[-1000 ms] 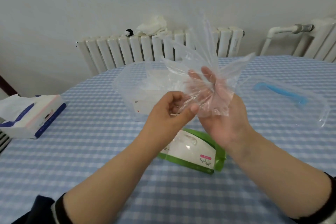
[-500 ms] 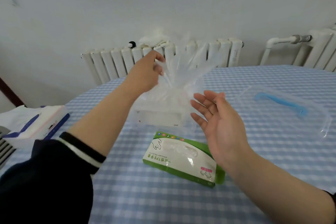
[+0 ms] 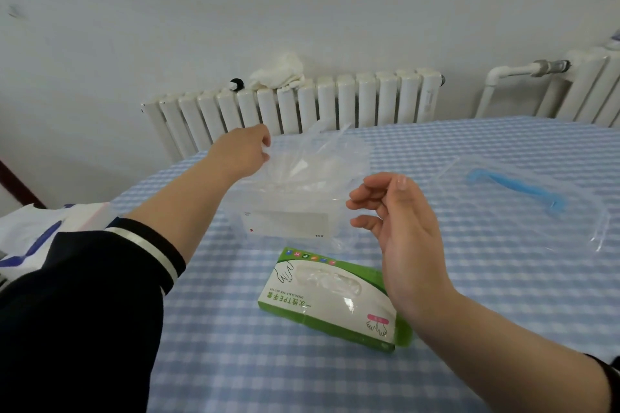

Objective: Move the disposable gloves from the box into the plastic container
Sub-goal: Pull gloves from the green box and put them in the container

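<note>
Left grip pinched on a clear glove over the plastic container; right grip loosely open, empty

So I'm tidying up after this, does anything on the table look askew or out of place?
The thin clear disposable glove, held by the left hand, sticks up out of the clear plastic container instead of lying inside. The green and white glove box lies skewed on the blue checked tablecloth. The container's clear blue-handled lid sits apart.

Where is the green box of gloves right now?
The glove box lies on the checked table, low centre of the head view, just in front of the clear container, beside the right hand.
</note>
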Demonstrator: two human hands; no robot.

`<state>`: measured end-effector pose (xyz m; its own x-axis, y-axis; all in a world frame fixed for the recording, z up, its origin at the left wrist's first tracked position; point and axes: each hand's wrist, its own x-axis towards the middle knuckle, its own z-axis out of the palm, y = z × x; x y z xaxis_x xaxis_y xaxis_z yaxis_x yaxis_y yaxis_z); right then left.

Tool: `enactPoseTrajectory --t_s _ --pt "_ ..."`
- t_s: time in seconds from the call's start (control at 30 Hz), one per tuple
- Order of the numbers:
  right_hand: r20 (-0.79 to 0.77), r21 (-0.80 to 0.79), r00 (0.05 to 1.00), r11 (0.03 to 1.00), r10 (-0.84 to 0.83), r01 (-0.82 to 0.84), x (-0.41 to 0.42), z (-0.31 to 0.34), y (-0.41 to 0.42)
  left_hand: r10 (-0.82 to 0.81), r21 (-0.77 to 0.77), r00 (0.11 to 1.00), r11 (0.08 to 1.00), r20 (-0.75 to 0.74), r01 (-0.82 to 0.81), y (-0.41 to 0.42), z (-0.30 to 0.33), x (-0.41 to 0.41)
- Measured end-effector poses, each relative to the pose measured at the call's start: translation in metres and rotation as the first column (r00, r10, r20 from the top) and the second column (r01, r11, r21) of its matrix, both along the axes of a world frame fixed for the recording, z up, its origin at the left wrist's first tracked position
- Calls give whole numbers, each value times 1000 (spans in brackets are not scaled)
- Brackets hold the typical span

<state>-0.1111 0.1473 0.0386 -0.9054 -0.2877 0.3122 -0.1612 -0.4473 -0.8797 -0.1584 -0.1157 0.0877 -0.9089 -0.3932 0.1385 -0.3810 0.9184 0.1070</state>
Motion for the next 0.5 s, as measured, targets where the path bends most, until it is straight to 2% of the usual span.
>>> enactPoseTrajectory --t_s 0.07,0.13,0.17,0.2,0.23,0.27,0.33,0.37,0.5 --pt "-7 2 1000 1000 -4 4 -1 -1 0 -24 -112 1000 993 3 24 2 8 3" --pt "-14 -6 1000 1000 -5 5 -2 -1 1 -37 -317 998 948 -48 20 11 20 10" --pt "-19 -8 1000 1000 -4 4 -2 -1 1 -53 -378 994 926 -95 13 18 26 15" --pt "-24 -11 1000 1000 -4 3 -2 -1 1 -75 -373 990 927 -119 26 27 31 19" --pt "-28 -14 1000 1000 -3 3 -2 -2 1 -98 -297 991 952 -89 67 36 34 21" --pt "-32 -18 999 1000 -3 2 -2 -2 1 -119 -172 993 978 9 119 44 35 23" --pt "-36 -15 999 1000 2 -3 -2 -3 1 -167 80 942 986 291 150 57 31 22" --pt "-38 -9 999 1000 3 -4 -2 -3 1 -182 147 901 980 395 133 59 28 19" --pt "-50 24 999 1000 12 -10 0 -2 0 -211 168 769 976 603 137 55 8 2"
